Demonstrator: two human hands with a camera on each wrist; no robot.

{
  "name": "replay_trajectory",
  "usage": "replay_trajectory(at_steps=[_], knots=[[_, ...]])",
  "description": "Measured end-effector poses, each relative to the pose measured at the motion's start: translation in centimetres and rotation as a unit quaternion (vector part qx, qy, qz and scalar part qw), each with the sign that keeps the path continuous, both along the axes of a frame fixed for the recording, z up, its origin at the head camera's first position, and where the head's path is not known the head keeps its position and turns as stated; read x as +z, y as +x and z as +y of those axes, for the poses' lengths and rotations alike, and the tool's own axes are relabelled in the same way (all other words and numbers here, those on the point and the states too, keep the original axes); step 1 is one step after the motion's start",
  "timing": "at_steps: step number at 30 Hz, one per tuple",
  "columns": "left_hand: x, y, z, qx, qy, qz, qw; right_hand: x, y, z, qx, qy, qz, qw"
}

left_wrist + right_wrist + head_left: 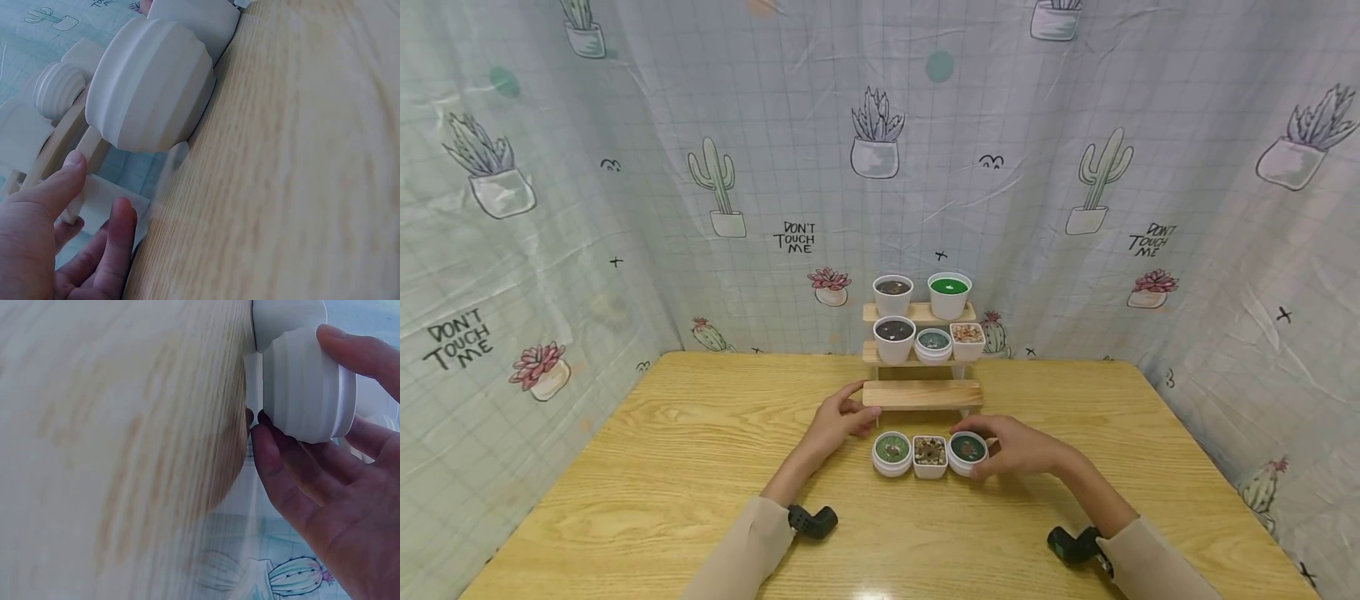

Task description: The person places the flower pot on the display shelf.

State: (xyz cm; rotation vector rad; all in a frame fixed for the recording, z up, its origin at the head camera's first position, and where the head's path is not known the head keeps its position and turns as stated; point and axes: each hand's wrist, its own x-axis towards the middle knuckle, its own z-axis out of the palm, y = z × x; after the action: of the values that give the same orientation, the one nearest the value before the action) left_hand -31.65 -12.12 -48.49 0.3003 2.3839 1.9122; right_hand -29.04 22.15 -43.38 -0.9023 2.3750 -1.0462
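On the wood-grained tabletop (737,417), the right hand's (1015,447) grip curls round a ridged, round white pot with dark green fill (967,448), ending the front row on the right. Beside it stand a square white pebble-filled pot (930,470) and a round white pot with lighter green fill (892,450). The left hand's (837,419) grip holds the left end of the lowest step (922,395) of a pale wooden rack (871,353). More white pots (895,343) fill its upper steps. Beyond, the creased, gridded curtain (790,92) reads "DON'T TOUCH ME".
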Motion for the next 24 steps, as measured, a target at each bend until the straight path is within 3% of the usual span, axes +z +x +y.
replay_trajectory(at_steps=[24], knots=[[-0.09,-0.17,-0.11,-0.008,0.003,0.000,1.0000,0.32,-0.01,0.37,-0.010,-0.020,-0.006,0.9997]])
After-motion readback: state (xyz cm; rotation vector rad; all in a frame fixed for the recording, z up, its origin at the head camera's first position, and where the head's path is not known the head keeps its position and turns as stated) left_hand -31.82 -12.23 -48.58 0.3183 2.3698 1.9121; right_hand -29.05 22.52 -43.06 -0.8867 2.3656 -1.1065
